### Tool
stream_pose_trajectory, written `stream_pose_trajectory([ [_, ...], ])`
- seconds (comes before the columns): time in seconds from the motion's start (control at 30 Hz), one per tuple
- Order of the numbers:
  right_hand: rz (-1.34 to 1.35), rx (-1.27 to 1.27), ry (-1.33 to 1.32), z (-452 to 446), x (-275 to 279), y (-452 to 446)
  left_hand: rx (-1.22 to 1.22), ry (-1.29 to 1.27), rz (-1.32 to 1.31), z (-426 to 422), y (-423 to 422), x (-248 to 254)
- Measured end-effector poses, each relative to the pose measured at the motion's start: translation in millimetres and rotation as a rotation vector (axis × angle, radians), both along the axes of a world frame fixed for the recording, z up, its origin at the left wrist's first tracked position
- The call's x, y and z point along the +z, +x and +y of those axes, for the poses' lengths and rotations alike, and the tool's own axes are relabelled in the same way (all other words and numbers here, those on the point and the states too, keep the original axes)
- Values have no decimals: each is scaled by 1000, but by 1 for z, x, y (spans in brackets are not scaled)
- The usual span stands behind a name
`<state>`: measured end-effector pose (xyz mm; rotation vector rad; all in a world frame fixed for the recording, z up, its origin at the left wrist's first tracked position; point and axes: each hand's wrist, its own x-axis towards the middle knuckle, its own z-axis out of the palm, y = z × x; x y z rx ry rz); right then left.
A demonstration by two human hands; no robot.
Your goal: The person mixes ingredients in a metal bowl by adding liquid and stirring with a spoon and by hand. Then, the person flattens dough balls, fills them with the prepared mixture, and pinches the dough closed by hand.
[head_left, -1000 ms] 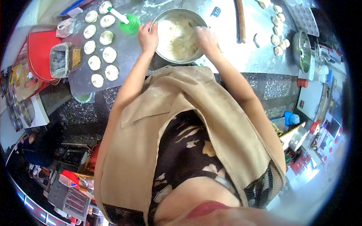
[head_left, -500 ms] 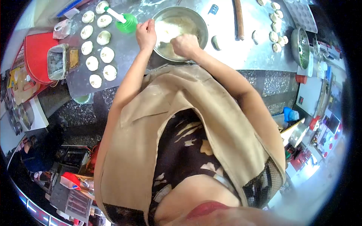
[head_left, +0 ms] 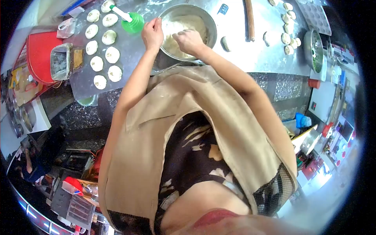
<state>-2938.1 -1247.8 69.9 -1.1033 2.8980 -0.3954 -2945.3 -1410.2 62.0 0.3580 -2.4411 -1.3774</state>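
A round metal bowl (head_left: 212, 29) with a pale, floury mixture (head_left: 192, 21) in it stands at the table's near edge. Closed around the bowl's left rim is my left hand (head_left: 152, 34). My right hand (head_left: 188, 42) is over the inside of the bowl, its fingers curled together close to the mixture; whatever they hold is hidden. Just left of my left hand stands a green bottle (head_left: 134, 23) with a white nozzle. A pale dough piece (head_left: 226, 43) lies right of the bowl.
Rows of round dough pieces (head_left: 112, 55) lie on the metal table (head_left: 156, 8) at left. A rolling pin (head_left: 249, 21), more dough balls (head_left: 288, 28) and a bowl of greens (head_left: 314, 51) are at right. A person (head_left: 33, 170) is at lower left.
My right hand has moved from the bowl's right side to its middle, then slightly up. The dough piece right of the bowl has come into view. My left hand stays at the rim.
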Motion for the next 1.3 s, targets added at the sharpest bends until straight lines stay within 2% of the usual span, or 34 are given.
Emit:
stream_pose_trajectory([
  [0.1, -106, 144, 158, 39, 38, 3, 36, -30, 25, 1, -2, -5],
  [0.17, -61, 215, 160, 58, 62, -7, 27, -17, 16, 2, 0, -3],
  [0.2, -127, 204, 162, 61, 75, -6, 23, -6, 17, 1, -1, -3],
  [0.23, -126, 209, 163, 56, 71, -3, 28, -6, 17, 2, 0, -2],
  [0.3, -263, 185, 389, 34, 56, 7, 27, 23, 23, 3, -1, 0],
  [0.33, -249, 84, 373, 27, 52, 1, 26, 21, 30, 2, -2, -2],
  [0.37, -232, 10, 219, 32, 29, -13, 28, 10, 18, 2, -3, -5],
  [0.47, -92, -198, 226, 34, 29, -33, 21, 6, -22, -1, 0, -6],
  [0.57, 468, -62, 21, 45, 34, -45, 29, 30, -10, 2, -1, -6],
  [0.6, 468, -60, 22, 49, 31, -44, 50, 41, 11, 4, -1, -5],
  [0.67, 362, 76, 351, 55, 23, -37, 51, 5, -8, 3, 0, -4],
  [0.7, 361, 78, 347, 53, 28, -35, 50, -31, -22, 3, 0, -3],
  [0.77, -144, 24, 608, 48, 50, -28, 68, -35, -23, 4, -1, -1],
  [0.83, -178, 49, 553, 46, 65, -19, 75, -36, -29, 5, 0, -3],
  [0.9, -401, 9, 507, 34, 73, -17, 99, -57, -14, 6, -1, -4],
  [0.93, -508, -59, 435, 30, 64, -23, 99, -57, -12, 6, 0, -4],
  [0.97, -507, -58, 433, 29, 37, -32, 95, -49, -14, 6, 0, -5],
  [1.03, -570, 265, 240, 12, 25, -40, 89, -46, -14, 5, 1, -4],
  [1.07, -1120, -435, 18, 13, 21, -37, 85, -52, -6, 5, 1, -4],
  [1.1, -1119, -435, 17, 11, 12, -35, 80, -56, 1, 5, 1, -4],
  [1.17, -1666, -1063, -880, 10, -11, -34, 86, -60, 12, 6, 1, -1],
  [1.2, -1690, -1188, -979, 8, -4, -36, 91, -66, 18, 7, 1, 0],
  [1.23, -1694, -1188, -977, 9, 2, -34, 92, -67, 14, 6, 1, 0],
  [1.3, -1232, -1200, -966, 21, 14, -25, 67, -70, -1, 4, 2, -1],
])
